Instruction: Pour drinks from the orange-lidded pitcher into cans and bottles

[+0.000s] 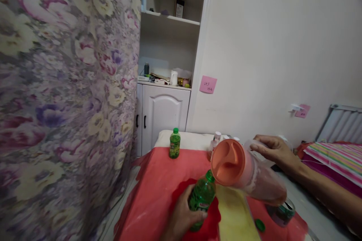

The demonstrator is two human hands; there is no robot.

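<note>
My left hand (183, 212) is wrapped around a green plastic bottle (202, 196) that leans slightly to the right, its mouth uncapped as far as I can see. By its handle, my right hand (271, 148) grips a clear pitcher (263, 180) with an orange lid (227, 162). The pitcher is tipped to the left, so its lid end is right beside the bottle's mouth. Cloudy pinkish-brown liquid shows inside it. I cannot tell whether any is flowing. A loose green cap (259, 225) lies on the table at the lower right.
A second green bottle (174, 144), capped, stands at the table's far left. White-capped bottles (215, 141) are partly behind the pitcher. An opened can (284, 212) stands at right, by a yellow mat (237, 214) on the red cloth (152, 192). A floral curtain (70, 101) hangs at left.
</note>
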